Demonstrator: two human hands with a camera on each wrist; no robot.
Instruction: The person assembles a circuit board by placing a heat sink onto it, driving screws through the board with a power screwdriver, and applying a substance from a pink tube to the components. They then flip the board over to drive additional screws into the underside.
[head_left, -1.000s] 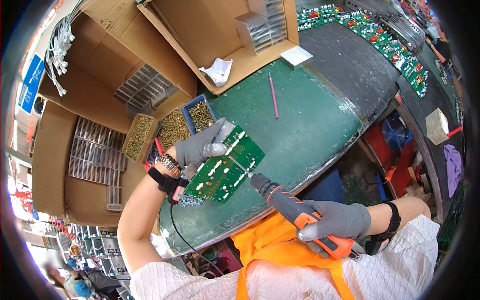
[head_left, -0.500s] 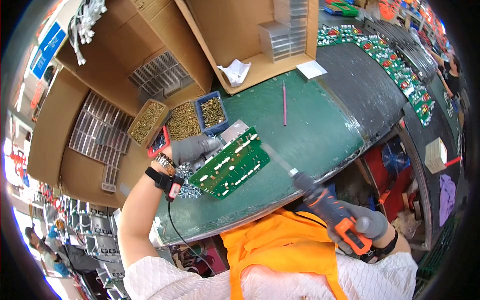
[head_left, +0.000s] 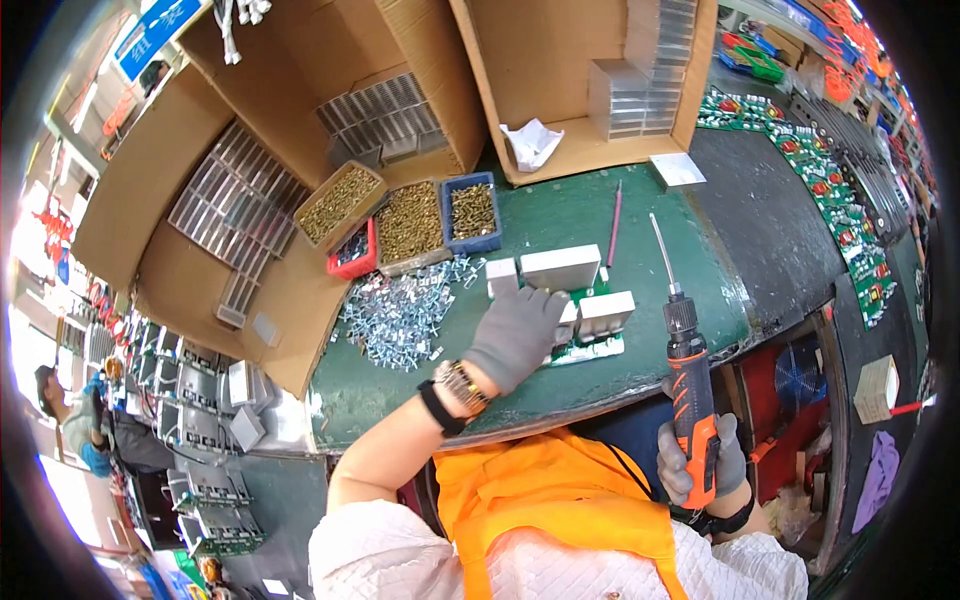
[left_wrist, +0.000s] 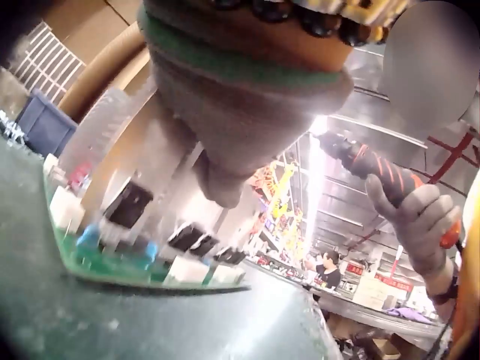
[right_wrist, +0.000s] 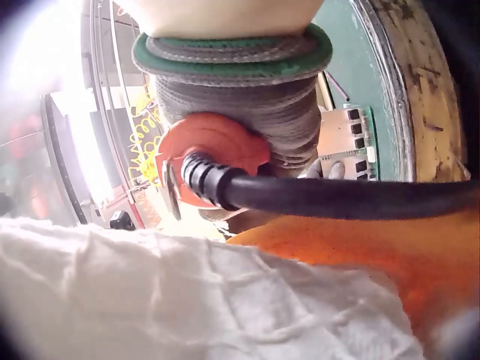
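A green circuit board (head_left: 597,350) lies on the bench with its component side and silvery heat sinks (head_left: 560,268) facing up. My gloved left hand (head_left: 515,338) reaches over it from the left, its fingers gripping among the heat sinks. The left wrist view shows the board (left_wrist: 112,268) edge-on, black parts standing along the metal plates. My gloved right hand (head_left: 728,462) grips an orange and black electric screwdriver (head_left: 690,385), held upright at the bench's front edge, right of the board. Its long bit (head_left: 663,250) points up and away from me.
Loose silvery screws (head_left: 395,315) are heaped left of the board. Behind them stand a blue bin (head_left: 472,243), a red bin (head_left: 354,268) and other trays of brass screws. Cardboard boxes (head_left: 545,170) holding heat sinks line the back. A pink pen (head_left: 615,222) lies beyond the board.
The board has gone from held up, solder side showing, to lying component side up on the bench, farther right. The screwdriver has left the board and swung upright to the right.
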